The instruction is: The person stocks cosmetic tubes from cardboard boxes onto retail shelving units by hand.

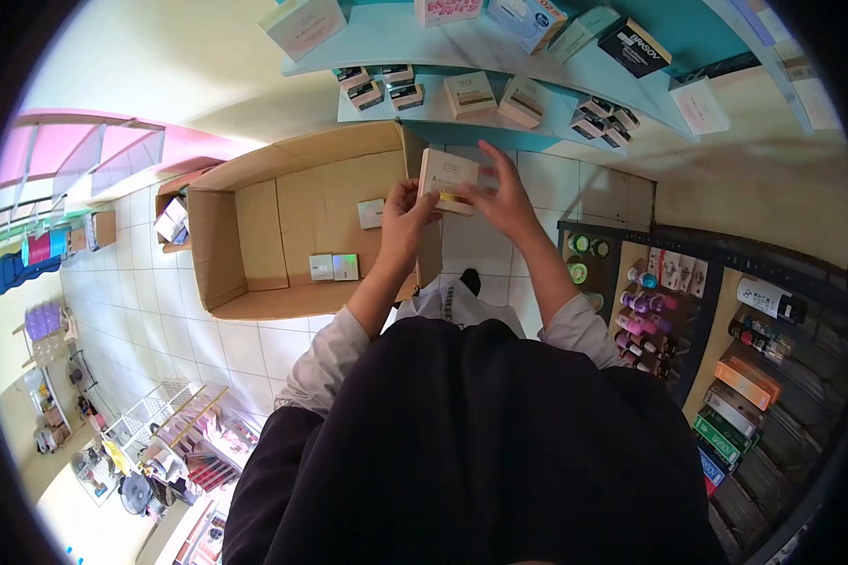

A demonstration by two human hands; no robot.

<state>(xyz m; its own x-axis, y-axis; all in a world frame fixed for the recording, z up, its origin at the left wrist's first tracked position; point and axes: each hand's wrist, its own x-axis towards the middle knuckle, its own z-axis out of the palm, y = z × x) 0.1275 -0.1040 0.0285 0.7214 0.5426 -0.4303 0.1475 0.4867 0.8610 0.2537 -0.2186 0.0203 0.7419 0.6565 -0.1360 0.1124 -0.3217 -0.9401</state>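
Observation:
A small cream box [449,169] with printed lettering and a yellow strip near its lower edge is held up over the right rim of a large open cardboard box [301,146]. My left hand [407,218] grips its lower left side. My right hand [507,202] is at its right side, fingers spread, with the tips of some touching or overlapping the lower right corner; one finger points upward, away from it. Inside the cardboard box lie a small whitish box [371,214] and a pair of small boxes [334,267], one with a shiny greenish face.
Ahead, pale blue shelves [396,38] carry several cartons, including a black one [635,49]. On my right stands a dark rack [669,240] with bottles and boxes. A smaller carton [171,221] sits left of the cardboard box on the tiled floor [160,311].

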